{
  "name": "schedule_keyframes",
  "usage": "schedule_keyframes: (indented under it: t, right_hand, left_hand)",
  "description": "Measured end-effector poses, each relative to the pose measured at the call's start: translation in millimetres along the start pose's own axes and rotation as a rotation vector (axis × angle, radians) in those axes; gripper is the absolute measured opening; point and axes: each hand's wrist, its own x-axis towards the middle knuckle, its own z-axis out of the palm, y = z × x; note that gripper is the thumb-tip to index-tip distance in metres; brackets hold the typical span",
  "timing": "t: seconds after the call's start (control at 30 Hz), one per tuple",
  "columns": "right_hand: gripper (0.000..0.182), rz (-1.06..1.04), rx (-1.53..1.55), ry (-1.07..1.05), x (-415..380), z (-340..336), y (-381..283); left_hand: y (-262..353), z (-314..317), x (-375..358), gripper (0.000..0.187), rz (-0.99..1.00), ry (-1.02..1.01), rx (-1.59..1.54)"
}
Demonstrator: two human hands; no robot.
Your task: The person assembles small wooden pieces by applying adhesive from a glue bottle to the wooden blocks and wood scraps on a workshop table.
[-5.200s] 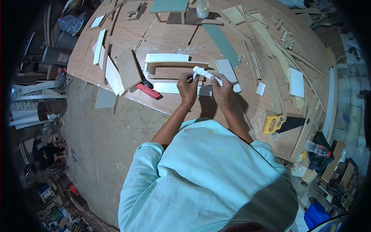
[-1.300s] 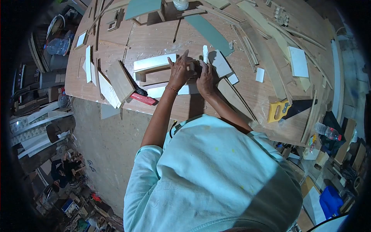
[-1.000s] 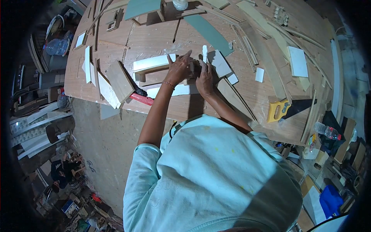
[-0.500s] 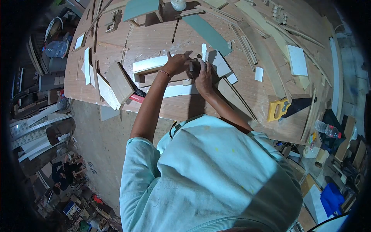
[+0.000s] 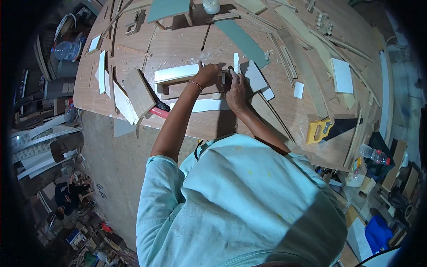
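A small wooden frame lies before me, with a white-faced strip (image 5: 178, 73) along its far side and another white strip (image 5: 202, 105) along its near side. My left hand (image 5: 208, 75) grips the right end of the far strip, fingers bent over its corner. My right hand (image 5: 235, 92) is closed around the frame's right end, close to my left fingers. A short end piece between the hands is mostly covered by them. Just beyond my right hand stands a narrow white stick-like piece (image 5: 236, 61), beside a pale flat board (image 5: 254, 76).
A yellow-handled handsaw (image 5: 319, 131) lies at the right of the wooden table (image 5: 267, 120). A red-handled tool (image 5: 159, 112) and a wood panel (image 5: 138, 94) are left of the frame. Green boards (image 5: 242, 42), strips and a white container (image 5: 211, 6) lie farther back.
My left hand's fingers have drawn in from stretched out to bent at the frame's corner. My right hand stays at the end. The whole view has shifted slightly.
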Motion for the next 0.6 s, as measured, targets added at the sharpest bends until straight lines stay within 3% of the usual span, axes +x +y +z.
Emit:
schedule_keyframes:
  t: [0.1, 0.13, 0.17, 0.2, 0.23, 0.3, 0.33, 0.37, 0.47, 0.6]
  right_hand:
    - [0.045, 0.012, -0.033, -0.003, 3, -6, -11]
    - [0.041, -0.073, -0.117, 0.045, 3, -3, -5]
    - [0.032, -0.076, -0.327, 0.031, 8, -14, -18]
    - [0.025, 0.056, -0.235, -0.159, 17, -25, -34]
    - [0.029, 0.005, -0.240, -0.118, 15, -21, -33]
    - [0.041, -0.119, -0.201, -0.041, 13, -24, -53]
    - [0.043, -0.128, -0.151, 0.037, 4, -15, -41]
    - [0.046, -0.196, -0.176, 0.166, -2, -5, -29]
    - [0.041, -0.160, -0.064, 0.100, -9, -2, -44]
    - [0.040, -0.395, 0.008, 0.070, -17, 27, -77]
  left_hand:
    - [5, 2, 1, 0.025, -0.004, 0.008, -0.037]
    - [-13, 24, 15, 0.029, 0.145, -0.004, -0.244]
    - [-4, 16, 10, 0.035, 0.148, 0.021, -0.077]
    - [9, 2, -2, 0.038, 0.147, 0.154, -0.068]
    - [9, -6, -3, 0.049, 0.097, 0.045, -0.083]
    - [6, 7, -8, 0.083, -0.095, 0.297, -0.299]
    - [23, -28, -34, 0.085, -0.176, 0.213, -0.196]
    - [17, -6, -33, 0.079, -0.192, 0.432, -0.114]
    - [22, -18, -69, 0.073, -0.265, 0.668, -0.280]
    - [8, -21, -109, 0.065, -0.432, 0.675, -0.240]
